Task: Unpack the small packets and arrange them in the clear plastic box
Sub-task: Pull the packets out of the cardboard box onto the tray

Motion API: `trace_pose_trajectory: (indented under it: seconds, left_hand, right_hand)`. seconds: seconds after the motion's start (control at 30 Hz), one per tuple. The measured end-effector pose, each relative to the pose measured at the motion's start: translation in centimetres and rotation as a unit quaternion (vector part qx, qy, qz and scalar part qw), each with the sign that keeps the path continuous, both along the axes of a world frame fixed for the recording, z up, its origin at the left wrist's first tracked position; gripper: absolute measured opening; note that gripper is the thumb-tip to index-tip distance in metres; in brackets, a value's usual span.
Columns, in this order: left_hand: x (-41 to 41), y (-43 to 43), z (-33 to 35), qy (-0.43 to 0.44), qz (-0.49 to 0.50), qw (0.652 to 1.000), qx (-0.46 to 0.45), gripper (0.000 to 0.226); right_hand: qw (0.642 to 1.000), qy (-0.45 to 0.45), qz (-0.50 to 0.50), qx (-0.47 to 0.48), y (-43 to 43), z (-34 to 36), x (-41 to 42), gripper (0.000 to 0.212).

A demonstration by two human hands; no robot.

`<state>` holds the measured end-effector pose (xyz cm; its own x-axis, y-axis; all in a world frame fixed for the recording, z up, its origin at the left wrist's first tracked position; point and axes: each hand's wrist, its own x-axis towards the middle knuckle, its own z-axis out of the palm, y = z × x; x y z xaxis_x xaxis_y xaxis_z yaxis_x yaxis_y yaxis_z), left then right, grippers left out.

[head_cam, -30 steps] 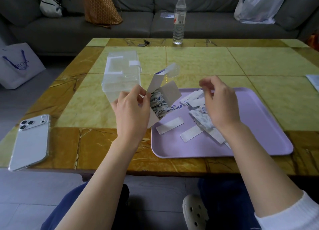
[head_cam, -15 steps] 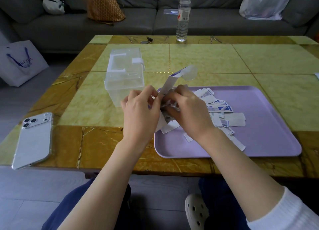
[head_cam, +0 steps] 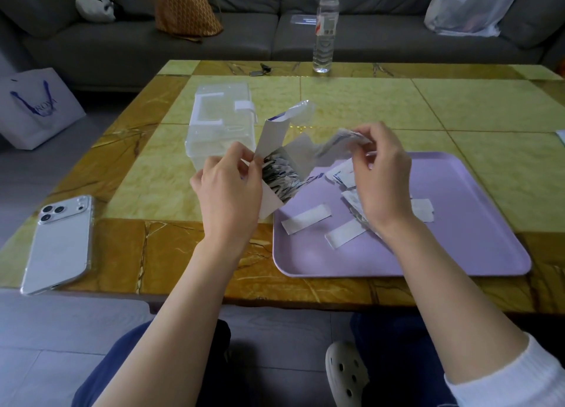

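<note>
The left hand (head_cam: 227, 192) grips an open white cardboard carton (head_cam: 273, 137), fingers (head_cam: 244, 159) curled round its side, toward the near edge of the yellow tiled surface (head_cam: 458, 107). The right hand (head_cam: 382, 177) pinches a blurred bunch of small white packets (head_cam: 345, 137) above the lilac plastic tray (head_cam: 458, 223), where loose packets (head_cam: 305, 219) lie. The clear plastic box (head_cam: 220, 125) stands just behind the carton.

Both bare forearms are reaching forward, hands working close together.
The left hand (head_cam: 229, 189) is gripping a carton (head_cam: 273, 137), thumb and fingers curled round its side, the back of the hand facing the camera. The right hand (head_cam: 383, 180) is hovering raised just beside it, thumb and fingertips pinching a bunch of small packets (head_cam: 344, 139); a white sleeve (head_cam: 519, 379) is covering its upper forearm.
</note>
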<state>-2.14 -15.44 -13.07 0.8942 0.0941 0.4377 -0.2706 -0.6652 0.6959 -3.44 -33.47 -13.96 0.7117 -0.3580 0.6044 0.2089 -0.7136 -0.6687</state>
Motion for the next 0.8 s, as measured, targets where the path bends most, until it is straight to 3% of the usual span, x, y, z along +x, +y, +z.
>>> trace_pose_trajectory:
  seconds: [0.17,0.53,0.67,0.8]
  left_hand:
    - [0.0,0.2,0.0,-0.004,0.008,1.0,0.0,0.016]
    - [0.0,0.0,-0.1,-0.003,-0.003,1.0,-0.002,0.017]
    - [-0.2,-0.1,0.0,-0.004,-0.006,1.0,-0.007,0.017]
    - [-0.3,-0.2,0.0,-0.006,-0.011,1.0,0.003,0.017]
  right_hand:
    - [0.993,0.053,-0.076,-0.071,-0.7,-0.1,-0.2,0.015]
    - [0.992,0.057,-0.041,-0.106,0.0,-0.5,0.1,0.013]
    - [0.994,0.009,0.002,-0.109,0.8,-0.4,0.1,0.022]
    - [0.982,-0.003,0.126,-0.138,1.8,-0.2,0.0,0.019]
